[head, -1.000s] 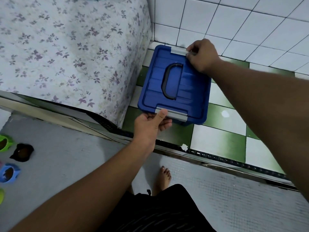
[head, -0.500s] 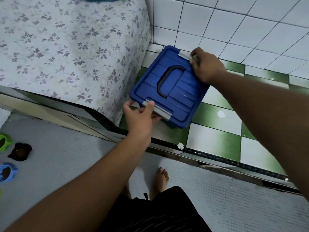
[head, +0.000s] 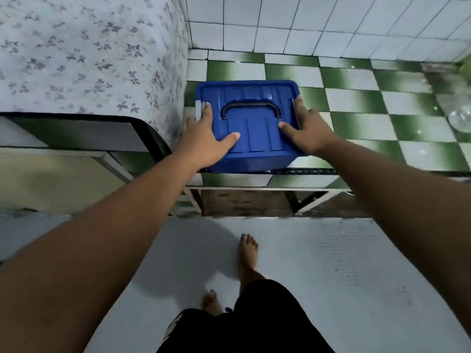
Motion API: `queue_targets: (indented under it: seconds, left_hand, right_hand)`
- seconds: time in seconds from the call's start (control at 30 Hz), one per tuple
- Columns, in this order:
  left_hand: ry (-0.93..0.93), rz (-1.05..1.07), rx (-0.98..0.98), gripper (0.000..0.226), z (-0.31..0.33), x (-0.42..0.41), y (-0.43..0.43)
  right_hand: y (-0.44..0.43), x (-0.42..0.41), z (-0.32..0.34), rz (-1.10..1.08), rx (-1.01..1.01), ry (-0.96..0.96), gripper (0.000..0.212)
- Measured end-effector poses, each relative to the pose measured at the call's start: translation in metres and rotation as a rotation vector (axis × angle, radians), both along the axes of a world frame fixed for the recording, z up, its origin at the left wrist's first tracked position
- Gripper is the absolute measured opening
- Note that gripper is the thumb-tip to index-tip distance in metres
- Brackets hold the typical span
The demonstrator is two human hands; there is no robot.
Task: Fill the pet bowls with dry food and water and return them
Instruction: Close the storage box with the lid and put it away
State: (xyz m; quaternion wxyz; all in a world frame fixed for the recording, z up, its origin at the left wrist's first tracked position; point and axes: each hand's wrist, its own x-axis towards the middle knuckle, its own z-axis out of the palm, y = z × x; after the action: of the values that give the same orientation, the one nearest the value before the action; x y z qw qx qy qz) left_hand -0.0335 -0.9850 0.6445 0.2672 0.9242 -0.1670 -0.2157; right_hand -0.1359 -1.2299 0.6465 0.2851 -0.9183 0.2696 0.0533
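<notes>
Head view, looking down: the blue box (head: 247, 128) sits level in front of me, lid on, with its black handle (head: 251, 107) lying flat across the lid. I hold the box by its two short sides.

My left hand (head: 204, 141) grips the left edge. The thumb is spread on the lid, one of the fingers (head: 207, 112) reaches up to the left clip (head: 199, 109), and the others are wrapped down over the side. My right hand (head: 307, 129) grips the right edge, thumb on the lid, the rest curled over the rim beside the right clip (head: 293, 108). Both hands are clamped on the box. I cannot tell whether its base rests on the floor or hangs just above it.

Just left of the box hangs a flower-printed cloth (head: 89, 54). Under the box and to its right spreads the green and white checked floor (head: 382, 98), and beyond it rises a white tiled wall (head: 305, 21). The box's near side overlaps a dark door track (head: 305, 171). Nearer to me than the box are the grey floor (head: 331, 263), my bare foot (head: 248, 253) and my black shorts (head: 254, 327).
</notes>
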Motion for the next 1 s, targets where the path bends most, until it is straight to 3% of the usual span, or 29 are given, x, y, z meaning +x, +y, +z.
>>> queue_targets:
  seconds: [0.3,0.47,0.7,1.0]
  left_hand:
    - [0.004,-0.083,-0.057,0.116,-0.012,-0.123,0.079]
    - [0.105,-0.063,-0.034,0.116,-0.058,-0.174,0.112]
    - [0.204,-0.064,0.081,0.122,-0.212,-0.186,0.099]
    - [0.103,-0.023,0.105,0.119,-0.463,-0.089,0.015]
  right_hand:
    - [0.088,-0.155,0.009,-0.032,0.168,0.048,0.117]
    - [0.117,-0.211,-0.032,-0.045,0.289,0.136,0.129]
    - [0.113,-0.215,-0.189,-0.067,0.273,0.319,0.132]
    - [0.035,-0.103,-0.425,-0.010,0.177,0.352,0.129]
